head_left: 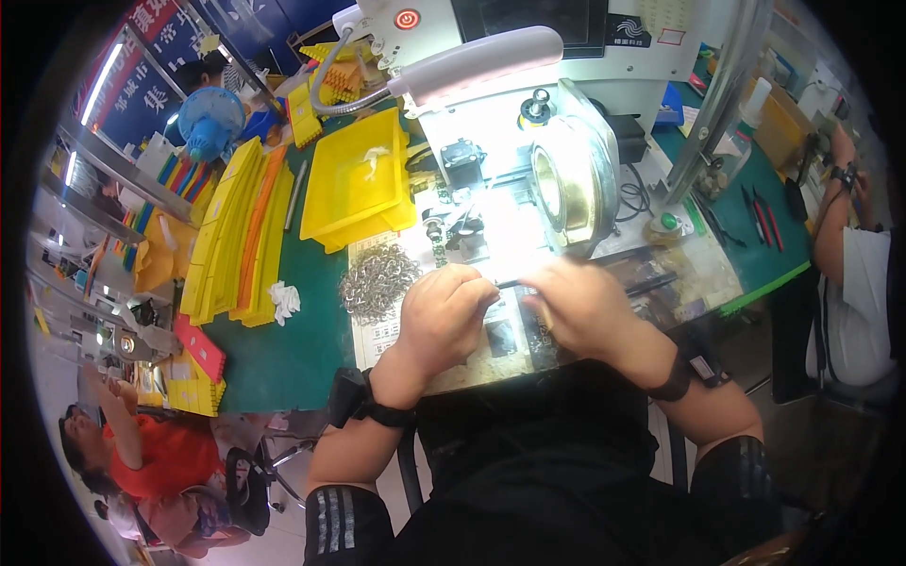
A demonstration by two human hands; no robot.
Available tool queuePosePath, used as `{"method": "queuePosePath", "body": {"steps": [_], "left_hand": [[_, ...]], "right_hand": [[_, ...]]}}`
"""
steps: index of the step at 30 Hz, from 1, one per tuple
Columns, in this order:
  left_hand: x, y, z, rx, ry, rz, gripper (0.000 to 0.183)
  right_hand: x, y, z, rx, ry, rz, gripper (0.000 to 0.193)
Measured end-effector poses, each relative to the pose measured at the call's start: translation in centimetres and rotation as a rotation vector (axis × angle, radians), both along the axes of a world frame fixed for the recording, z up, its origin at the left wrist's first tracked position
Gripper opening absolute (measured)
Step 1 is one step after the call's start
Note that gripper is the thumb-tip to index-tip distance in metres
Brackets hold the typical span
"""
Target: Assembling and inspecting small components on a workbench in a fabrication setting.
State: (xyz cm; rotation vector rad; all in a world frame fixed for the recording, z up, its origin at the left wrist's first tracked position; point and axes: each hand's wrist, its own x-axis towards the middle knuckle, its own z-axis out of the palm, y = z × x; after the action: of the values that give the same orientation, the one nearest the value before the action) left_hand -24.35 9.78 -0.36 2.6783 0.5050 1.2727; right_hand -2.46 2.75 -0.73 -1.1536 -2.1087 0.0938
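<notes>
My left hand [442, 317] is closed, its fingers curled and the thumb pressed against them, just in front of a brightly lit bench machine [462, 222]. Level with it on the right, my right hand [587, 307] is closed too, fingers pinched towards the left. A short, thin dark piece shows in the narrow gap between the hands; its kind is too small to tell. Beside my left hand lies a heap of small metal hooks or rings [379, 283] on printed paper. Behind my right hand stands the machine's large round metal reel or wheel [576, 189].
A yellow bin [316, 229] stands behind the heap. Stacked yellow trays [219, 236] lie farther left on the green mat, near crumpled white tissue [284, 302]. A lamp [481, 64] hangs over the machine. Pliers [774, 222] lie at right. Other people sit at both sides.
</notes>
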Motion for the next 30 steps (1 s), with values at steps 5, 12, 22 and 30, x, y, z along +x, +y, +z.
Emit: {"method": "queuePosePath", "body": {"steps": [5,12,22,30], "left_hand": [[-0.1,0.1,0.2,-0.013,-0.008,-0.009,0.018],[-0.3,0.1,0.1,0.01,0.007,-0.036,0.018],[-0.5,0.1,0.3,-0.004,0.014,-0.032,0.016],[-0.2,0.0,0.6,-0.018,0.025,-0.04,0.016]], "right_hand": [[1.2,-2.0,3.8,0.363,0.217,-0.032,0.021],[0.5,-2.1,6.5,0.38,0.29,0.017,0.018],[0.7,-1.7,6.8,0.361,0.263,-0.015,0.015],[-0.5,-1.1,-0.4,0.041,0.148,-0.042,0.029]]}}
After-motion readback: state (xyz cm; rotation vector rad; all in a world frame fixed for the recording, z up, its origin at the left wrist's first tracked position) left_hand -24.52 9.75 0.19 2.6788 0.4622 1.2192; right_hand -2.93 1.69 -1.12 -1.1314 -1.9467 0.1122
